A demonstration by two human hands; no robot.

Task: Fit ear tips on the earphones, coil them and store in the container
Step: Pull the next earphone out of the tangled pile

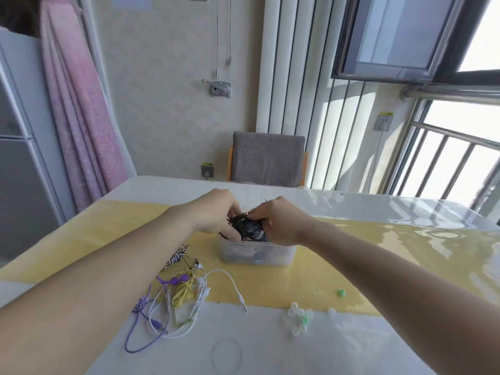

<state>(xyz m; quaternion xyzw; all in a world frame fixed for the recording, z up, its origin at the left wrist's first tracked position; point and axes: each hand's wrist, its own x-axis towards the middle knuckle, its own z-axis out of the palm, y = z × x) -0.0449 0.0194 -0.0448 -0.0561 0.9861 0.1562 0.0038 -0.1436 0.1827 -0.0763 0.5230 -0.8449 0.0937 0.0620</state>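
Note:
A clear plastic container (281,255) stands on the yellow runner in the middle of the table. Over its opening both my hands hold a coiled bundle of black earphones (247,226). My left hand (219,215) grips the bundle from the left with curled fingers. My right hand (278,220) pinches it from the right. Whether the bundle touches what lies inside the container is hidden. Nearer to me lies a tangle of white, yellow and purple earphones (184,296), and a black-and-white striped cable (176,257) beside it. Several clear and green ear tips (297,319) are scattered at the front right.
A single green ear tip (341,293) lies apart on the runner's edge. A thin clear band (226,354) rests near the table's front. A grey chair (267,158) stands behind the table, a window railing (446,169) to the right.

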